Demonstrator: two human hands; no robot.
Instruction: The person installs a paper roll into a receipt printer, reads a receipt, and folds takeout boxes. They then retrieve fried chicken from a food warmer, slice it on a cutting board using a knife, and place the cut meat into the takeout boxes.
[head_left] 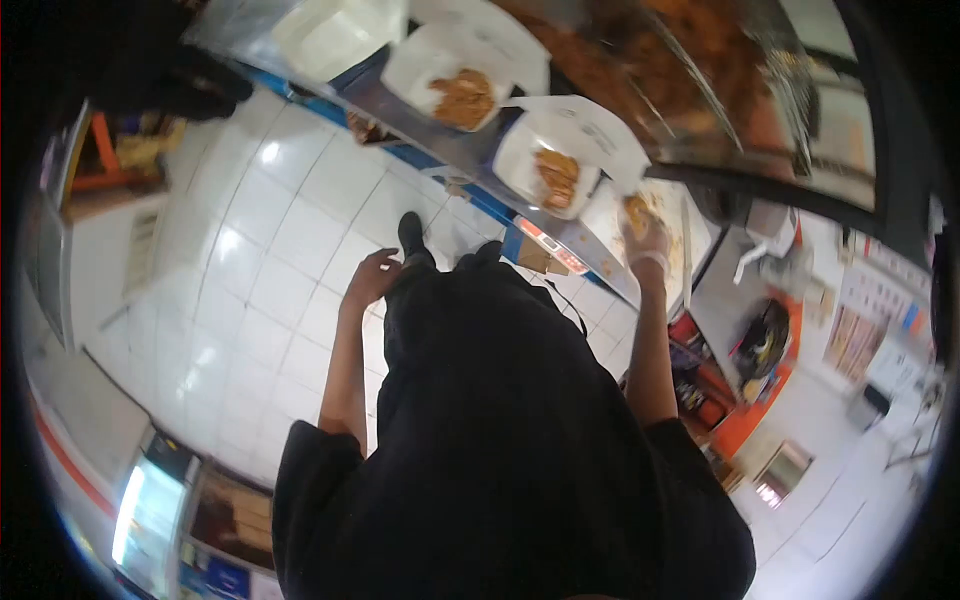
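Observation:
My right hand (pixel 645 243), in a clear thin glove, closes around a piece of golden-brown fried food (pixel 636 210) above a white cutting board (pixel 612 232). Crumbs are scattered over the board. Just left of it, an open white takeaway box (pixel 517 150) holds sliced fried food (pixel 556 180). A second open box (pixel 412 75) further left also contains fried pieces (pixel 464 98). Bare and low beside my body, my left hand (pixel 374 277) has its fingers loosely apart and holds nothing.
Another white box (pixel 335 38) stands at the counter's far left. Brown food fills a glass-fronted display case (pixel 680 70) behind the boxes. A device with a red panel (pixel 551 246) is at the counter's front edge. White floor tiles (pixel 265 215) lie to my left.

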